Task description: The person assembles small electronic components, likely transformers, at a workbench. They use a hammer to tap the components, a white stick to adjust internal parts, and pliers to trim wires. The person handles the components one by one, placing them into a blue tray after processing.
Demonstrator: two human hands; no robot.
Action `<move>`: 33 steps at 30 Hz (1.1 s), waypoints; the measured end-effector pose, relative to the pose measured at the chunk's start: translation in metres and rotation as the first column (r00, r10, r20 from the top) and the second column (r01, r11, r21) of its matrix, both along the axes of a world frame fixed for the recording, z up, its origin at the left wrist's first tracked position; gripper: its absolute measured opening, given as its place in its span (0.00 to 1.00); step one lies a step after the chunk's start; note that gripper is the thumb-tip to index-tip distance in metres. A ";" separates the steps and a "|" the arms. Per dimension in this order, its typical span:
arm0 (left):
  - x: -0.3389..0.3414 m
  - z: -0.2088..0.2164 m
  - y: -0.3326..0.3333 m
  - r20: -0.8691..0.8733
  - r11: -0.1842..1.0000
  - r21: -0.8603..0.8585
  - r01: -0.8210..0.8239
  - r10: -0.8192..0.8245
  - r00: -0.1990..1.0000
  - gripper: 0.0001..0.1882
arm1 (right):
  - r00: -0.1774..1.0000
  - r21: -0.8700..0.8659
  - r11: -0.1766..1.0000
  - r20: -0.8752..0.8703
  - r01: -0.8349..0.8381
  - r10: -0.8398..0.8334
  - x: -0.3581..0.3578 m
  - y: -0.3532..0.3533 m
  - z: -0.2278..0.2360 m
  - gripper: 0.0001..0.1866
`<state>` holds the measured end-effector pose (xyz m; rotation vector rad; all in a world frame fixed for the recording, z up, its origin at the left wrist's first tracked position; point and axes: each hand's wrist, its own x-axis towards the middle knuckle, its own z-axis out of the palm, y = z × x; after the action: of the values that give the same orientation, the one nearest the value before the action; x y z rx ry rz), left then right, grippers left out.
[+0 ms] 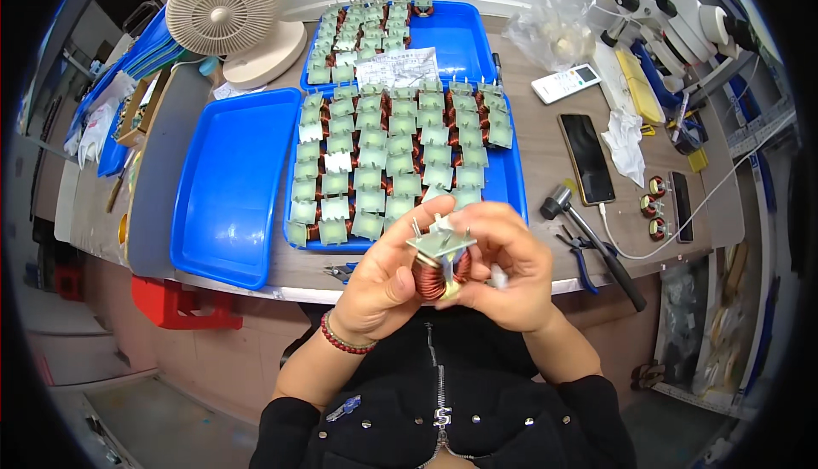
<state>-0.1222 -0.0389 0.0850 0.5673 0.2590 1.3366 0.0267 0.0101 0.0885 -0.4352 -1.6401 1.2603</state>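
In front of my chest I hold a toroidal coil [436, 277] wound with copper-coloured wire, its pale green square base plate [443, 241] turned upward with pins sticking out. My left hand [373, 292] is closed round its left side, thumb against the winding. From the right, the fingers of my right hand [521, 269] grip the same coil. A small white piece shows by the right fingers; what it is I cannot make out. Beyond my hands, a blue tray [518, 188] bears rows of similar coils, plates up.
An unfilled blue tray [223, 188] lies left, below a beige fan [223, 13]. Another blue tray [464, 34] with coils stands at the back. On the right are a hammer [592, 239], pliers [582, 260], a phone [586, 158], a white remote [566, 84], loose coils [652, 207] and a microscope [673, 26].
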 end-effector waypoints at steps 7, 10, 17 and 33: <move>0.019 0.008 -0.002 -0.409 0.964 0.102 -0.247 0.267 0.873 0.34 | 0.969 0.342 0.922 0.096 0.182 -0.227 0.004 0.002 -0.007 0.29; 0.013 0.005 -0.005 -0.314 0.988 0.016 -0.154 0.151 0.937 0.29 | 0.989 -0.040 0.992 0.087 0.121 -0.117 0.013 -0.001 -0.002 0.28; 0.015 0.011 -0.007 -0.337 0.979 0.041 -0.199 0.201 0.920 0.30 | 0.999 -0.042 0.998 0.016 0.043 -0.042 0.017 0.001 -0.005 0.28; 0.015 0.003 -0.011 -0.243 0.994 -0.112 -0.020 -0.008 0.970 0.38 | 0.983 -0.287 0.946 -0.147 -0.148 0.109 0.020 -0.003 -0.012 0.24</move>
<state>-0.1069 -0.0502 0.0881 0.6346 0.5346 1.2493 0.0469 0.0072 0.0765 -0.4239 -1.3917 1.6105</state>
